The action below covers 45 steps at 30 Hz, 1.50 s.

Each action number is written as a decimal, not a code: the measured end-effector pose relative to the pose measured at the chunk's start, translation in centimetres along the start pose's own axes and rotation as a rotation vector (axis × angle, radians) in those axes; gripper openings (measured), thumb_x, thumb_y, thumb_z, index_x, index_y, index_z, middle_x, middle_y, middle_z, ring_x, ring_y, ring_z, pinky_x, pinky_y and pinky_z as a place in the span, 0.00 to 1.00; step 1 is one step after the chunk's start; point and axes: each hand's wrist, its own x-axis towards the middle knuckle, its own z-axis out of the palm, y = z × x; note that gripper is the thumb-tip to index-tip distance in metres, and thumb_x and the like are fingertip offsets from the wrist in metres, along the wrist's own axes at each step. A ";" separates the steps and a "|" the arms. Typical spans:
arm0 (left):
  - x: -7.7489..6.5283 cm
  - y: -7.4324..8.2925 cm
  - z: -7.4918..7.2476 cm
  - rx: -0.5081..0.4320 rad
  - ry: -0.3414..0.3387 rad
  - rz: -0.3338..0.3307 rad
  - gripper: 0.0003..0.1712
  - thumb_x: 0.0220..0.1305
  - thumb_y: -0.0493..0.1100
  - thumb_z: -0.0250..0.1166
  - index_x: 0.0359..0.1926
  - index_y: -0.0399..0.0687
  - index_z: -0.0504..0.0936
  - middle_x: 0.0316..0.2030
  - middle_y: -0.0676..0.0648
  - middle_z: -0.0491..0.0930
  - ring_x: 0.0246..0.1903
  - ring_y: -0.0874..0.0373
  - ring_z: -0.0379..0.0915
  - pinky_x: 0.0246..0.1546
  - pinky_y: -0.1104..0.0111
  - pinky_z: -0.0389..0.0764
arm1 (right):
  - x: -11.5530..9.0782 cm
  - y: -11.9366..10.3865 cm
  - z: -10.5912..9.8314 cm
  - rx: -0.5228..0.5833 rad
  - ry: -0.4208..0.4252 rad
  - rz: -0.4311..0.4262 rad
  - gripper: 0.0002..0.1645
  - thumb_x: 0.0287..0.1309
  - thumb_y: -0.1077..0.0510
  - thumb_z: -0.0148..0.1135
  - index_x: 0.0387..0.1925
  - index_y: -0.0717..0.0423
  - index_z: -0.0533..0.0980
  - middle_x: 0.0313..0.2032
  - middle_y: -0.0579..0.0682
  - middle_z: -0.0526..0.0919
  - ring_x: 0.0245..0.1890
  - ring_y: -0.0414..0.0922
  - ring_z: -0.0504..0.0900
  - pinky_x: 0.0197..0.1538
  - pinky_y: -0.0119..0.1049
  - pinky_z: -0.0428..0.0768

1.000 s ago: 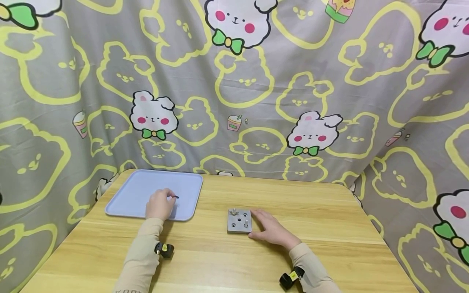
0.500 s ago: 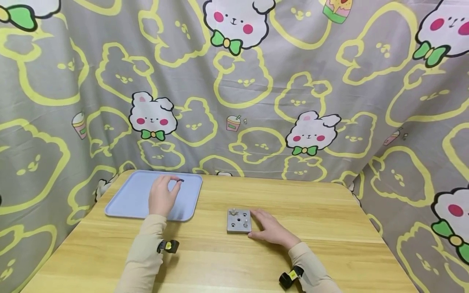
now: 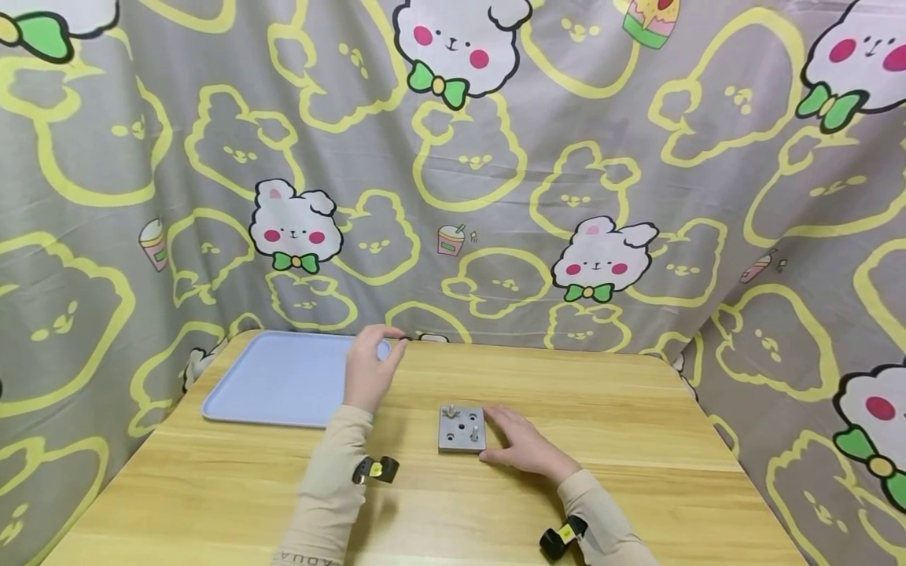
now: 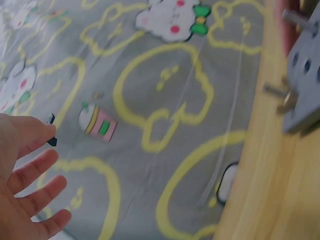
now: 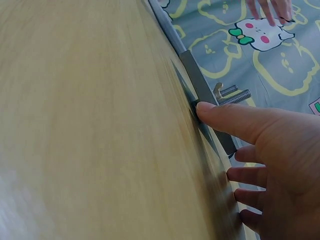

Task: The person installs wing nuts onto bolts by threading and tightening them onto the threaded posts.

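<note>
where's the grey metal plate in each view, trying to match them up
Head: the metal plate lies below centre, beside the right hand.
Left wrist: upper right, cut off by the picture's right edge.
Right wrist: right of centre, seen edge-on at the thumb's tip.
Shared landmark: two bolts standing out of it.

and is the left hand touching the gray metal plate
Apart. In the head view, wooden tabletop shows between the left hand and the gray metal plate; the left wrist view also shows a clear gap between them.
</note>
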 end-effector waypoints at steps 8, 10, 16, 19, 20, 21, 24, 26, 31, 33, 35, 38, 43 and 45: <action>-1.8 2.1 3.2 0.019 -0.107 0.087 0.05 0.58 0.39 0.70 0.36 0.47 0.84 0.40 0.47 0.84 0.47 0.49 0.79 0.55 0.54 0.77 | -0.3 -0.1 -0.3 0.001 0.005 0.014 0.52 0.53 0.39 0.68 0.72 0.57 0.58 0.71 0.64 0.61 0.72 0.64 0.57 0.71 0.65 0.57; -2.2 2.3 3.9 0.031 -0.125 0.104 0.05 0.58 0.39 0.70 0.36 0.48 0.84 0.39 0.48 0.84 0.46 0.50 0.79 0.54 0.56 0.78 | -0.3 -0.1 -0.5 0.002 0.005 0.011 0.53 0.52 0.40 0.68 0.72 0.57 0.58 0.71 0.65 0.61 0.72 0.65 0.57 0.71 0.66 0.57; -3.5 2.3 5.8 0.065 -0.202 0.142 0.05 0.58 0.41 0.70 0.36 0.50 0.84 0.38 0.50 0.84 0.46 0.51 0.78 0.52 0.58 0.79 | -0.7 -0.4 -1.3 0.065 -0.020 -0.017 0.53 0.53 0.42 0.69 0.73 0.59 0.57 0.71 0.66 0.60 0.72 0.65 0.57 0.71 0.66 0.56; -4.0 2.2 6.4 0.081 -0.227 0.146 0.05 0.58 0.42 0.70 0.35 0.51 0.83 0.39 0.51 0.84 0.45 0.52 0.78 0.51 0.59 0.79 | -0.9 -0.9 -1.9 0.115 -0.002 -0.024 0.52 0.54 0.44 0.69 0.73 0.58 0.56 0.71 0.64 0.61 0.72 0.63 0.59 0.72 0.63 0.57; -4.2 2.2 6.6 0.090 -0.233 0.147 0.05 0.58 0.42 0.70 0.35 0.51 0.83 0.39 0.51 0.84 0.45 0.53 0.79 0.51 0.60 0.80 | -0.9 -1.2 -2.2 0.135 0.017 -0.024 0.51 0.54 0.45 0.69 0.73 0.57 0.57 0.71 0.63 0.61 0.71 0.62 0.60 0.72 0.63 0.58; -4.3 2.2 6.7 0.099 -0.238 0.148 0.05 0.57 0.42 0.70 0.35 0.52 0.83 0.39 0.51 0.84 0.45 0.53 0.79 0.51 0.60 0.80 | -1.0 -1.5 -2.5 0.156 0.043 -0.024 0.49 0.55 0.46 0.68 0.73 0.56 0.57 0.71 0.62 0.62 0.71 0.62 0.61 0.71 0.63 0.59; -4.7 2.3 7.1 0.130 -0.251 0.159 0.05 0.57 0.42 0.71 0.35 0.53 0.83 0.39 0.52 0.84 0.45 0.54 0.79 0.50 0.60 0.80 | -0.8 -2.4 -3.1 0.205 0.151 -0.055 0.42 0.58 0.51 0.66 0.70 0.56 0.62 0.69 0.59 0.67 0.68 0.60 0.66 0.69 0.61 0.66; -5.0 2.5 7.3 0.153 -0.265 0.173 0.04 0.58 0.42 0.70 0.35 0.53 0.83 0.39 0.52 0.84 0.45 0.55 0.79 0.50 0.60 0.80 | -0.7 -2.9 -3.4 0.219 0.236 -0.083 0.36 0.60 0.53 0.65 0.68 0.56 0.66 0.66 0.58 0.72 0.65 0.58 0.71 0.66 0.59 0.71; -5.7 3.0 7.8 0.187 -0.273 0.243 0.05 0.57 0.42 0.71 0.34 0.55 0.83 0.37 0.53 0.84 0.44 0.55 0.79 0.49 0.61 0.81 | -0.3 -3.6 -3.5 0.204 0.441 -0.140 0.24 0.59 0.56 0.66 0.55 0.60 0.77 0.53 0.56 0.82 0.54 0.54 0.80 0.55 0.54 0.81; -5.9 3.2 8.0 0.190 -0.269 0.266 0.05 0.56 0.42 0.71 0.33 0.55 0.83 0.36 0.53 0.83 0.43 0.55 0.80 0.48 0.61 0.81 | -0.2 -3.6 -3.4 0.194 0.502 -0.148 0.19 0.57 0.57 0.68 0.50 0.59 0.80 0.48 0.54 0.85 0.50 0.53 0.83 0.51 0.52 0.83; -6.1 3.2 8.2 0.191 -0.265 0.280 0.05 0.56 0.42 0.71 0.33 0.55 0.82 0.36 0.54 0.83 0.43 0.56 0.80 0.47 0.62 0.81 | -0.2 -3.6 -3.3 0.188 0.544 -0.153 0.14 0.55 0.58 0.69 0.44 0.57 0.82 0.43 0.52 0.86 0.46 0.51 0.84 0.48 0.51 0.84; -6.3 3.3 8.4 0.186 -0.260 0.296 0.05 0.55 0.43 0.72 0.33 0.55 0.83 0.35 0.54 0.83 0.43 0.56 0.80 0.46 0.62 0.81 | -0.1 -3.5 -3.2 0.184 0.579 -0.165 0.09 0.53 0.59 0.70 0.38 0.54 0.82 0.38 0.49 0.86 0.41 0.48 0.85 0.45 0.48 0.85; -6.6 3.6 8.4 0.194 -0.237 0.345 0.06 0.54 0.42 0.73 0.32 0.54 0.83 0.35 0.54 0.83 0.42 0.56 0.80 0.45 0.62 0.81 | 0.0 -3.4 -3.0 0.171 0.595 -0.187 0.06 0.52 0.61 0.71 0.34 0.53 0.83 0.34 0.47 0.86 0.38 0.45 0.85 0.43 0.45 0.86; -6.6 3.6 8.5 0.204 -0.225 0.371 0.07 0.54 0.42 0.73 0.32 0.54 0.83 0.35 0.54 0.83 0.41 0.56 0.80 0.45 0.62 0.81 | 0.0 -3.4 -2.9 0.163 0.598 -0.193 0.05 0.52 0.61 0.71 0.33 0.53 0.82 0.33 0.47 0.86 0.36 0.44 0.85 0.42 0.45 0.86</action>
